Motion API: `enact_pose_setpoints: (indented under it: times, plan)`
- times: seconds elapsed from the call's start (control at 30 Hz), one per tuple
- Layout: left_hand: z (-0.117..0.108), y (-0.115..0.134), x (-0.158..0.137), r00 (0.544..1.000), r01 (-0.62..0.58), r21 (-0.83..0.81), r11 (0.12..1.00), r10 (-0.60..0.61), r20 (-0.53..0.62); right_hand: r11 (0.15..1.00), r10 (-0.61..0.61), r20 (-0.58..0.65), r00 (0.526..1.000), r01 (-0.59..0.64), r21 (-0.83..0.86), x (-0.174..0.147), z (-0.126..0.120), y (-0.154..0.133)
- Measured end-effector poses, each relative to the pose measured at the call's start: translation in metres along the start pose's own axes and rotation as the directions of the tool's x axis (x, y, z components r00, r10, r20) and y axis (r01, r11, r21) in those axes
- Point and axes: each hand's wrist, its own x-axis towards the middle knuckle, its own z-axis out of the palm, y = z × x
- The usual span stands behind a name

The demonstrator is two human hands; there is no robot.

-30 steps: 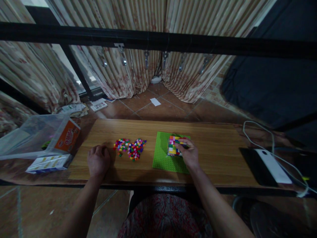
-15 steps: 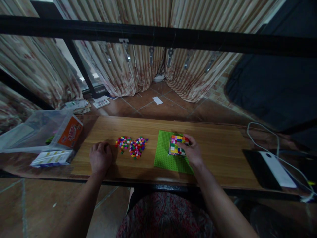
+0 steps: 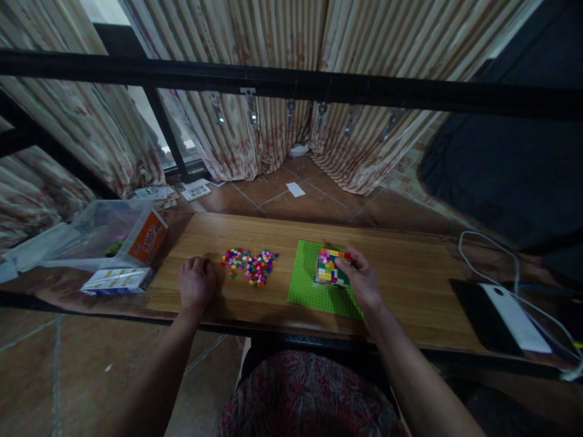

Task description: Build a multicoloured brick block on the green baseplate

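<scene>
A block of stacked multicoloured toy bricks [image 3: 328,267] sits on a green studded baseplate [image 3: 303,291] right of the table's middle. My right hand [image 3: 364,282] grips this block from its right side, thumb over the top and fingers along the far edge. Left of the baseplate lie two loose piles of small coloured bricks, a smaller pile [image 3: 235,259] and a larger pile [image 3: 261,267]. My left hand [image 3: 197,282] rests on the wood just left of the piles, its fingers curled in. Nothing shows in it, and it does not touch the bricks.
The wooden tabletop [image 3: 410,285] carries all this. At the left stand a clear plastic bin [image 3: 113,230] with an orange label and a white-and-blue box [image 3: 117,280]. A black-and-white flat object [image 3: 514,317] and a white cable [image 3: 514,267] lie at the right. A black bar [image 3: 273,79] crosses beyond the table.
The view has shifted a little, so everything appears slightly farther right. My right hand stays on the brick block, and my left hand still rests beside the piles.
</scene>
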Motion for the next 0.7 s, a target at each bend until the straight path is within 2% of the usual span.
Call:
enact_pose_setpoints:
  times: [0.1,0.2,0.27,0.33,0.43,0.5,0.57,0.7]
  plan:
    - [0.001,0.000,0.000,1.000,-0.001,0.002,1.000,0.001,-0.003,0.993,-0.115,-0.179,0.977,0.116,-0.006,-0.006,-0.006,-0.009]
    - [0.002,0.000,0.000,1.000,0.005,0.003,1.000,-0.005,0.000,0.978,-0.207,-0.215,0.955,0.195,-0.072,-0.023,-0.005,-0.029]
    - [0.002,0.000,-0.001,1.000,0.019,0.002,1.000,-0.019,0.000,0.959,-0.277,-0.129,0.952,0.265,-0.100,-0.040,0.002,-0.041]
    - [0.002,0.001,-0.002,1.000,0.031,-0.005,1.000,-0.031,-0.006,0.931,-0.341,0.035,0.940,0.342,-0.125,-0.058,0.015,-0.046]
    - [0.003,0.001,-0.002,1.000,0.020,-0.008,1.000,-0.020,-0.011,0.878,-0.372,0.336,0.865,0.445,-0.173,-0.082,0.039,-0.041]
    - [0.004,0.001,-0.003,1.000,0.014,0.002,1.000,-0.014,-0.012,0.847,-0.351,0.473,0.808,0.489,-0.207,-0.093,0.055,-0.032]
    - [0.004,0.000,-0.003,1.000,0.019,0.012,1.000,-0.019,-0.010,0.819,-0.337,0.539,0.772,0.523,-0.237,-0.100,0.070,-0.022]
    - [0.005,0.001,-0.004,0.999,0.033,0.008,0.999,-0.033,-0.011,0.742,-0.359,0.595,0.719,0.606,-0.285,-0.101,0.094,-0.009]
